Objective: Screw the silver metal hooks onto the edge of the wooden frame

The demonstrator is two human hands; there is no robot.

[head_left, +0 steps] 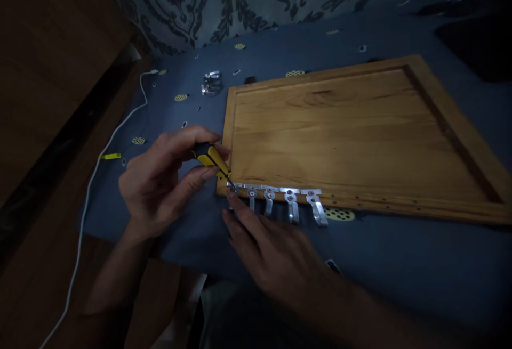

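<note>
My left hand (pixel 160 184) grips a small yellow and black screwdriver (pixel 211 159), tilted with its tip down at the leftmost metal clip (pixel 234 185). Fingers of my right hand (pixel 276 253) stretch toward that clip, the forefinger touching it and covering its lower part. A wooden panel with a raised frame (pixel 332 130) lies under the work. Along its near edge several silver clips (pixel 292 200) sit in a row, their bent tongues sticking out past the edge. Screw heads show in some of them.
A small pile of similar metal clips (pixel 211 83) lies beyond the panel's left corner. Holes (pixel 384 200) run along the near edge to the right. A white cable (pixel 90 194) with a yellow tag crosses the left side. Blue patterned cloth (pixel 160 120) covers the surface.
</note>
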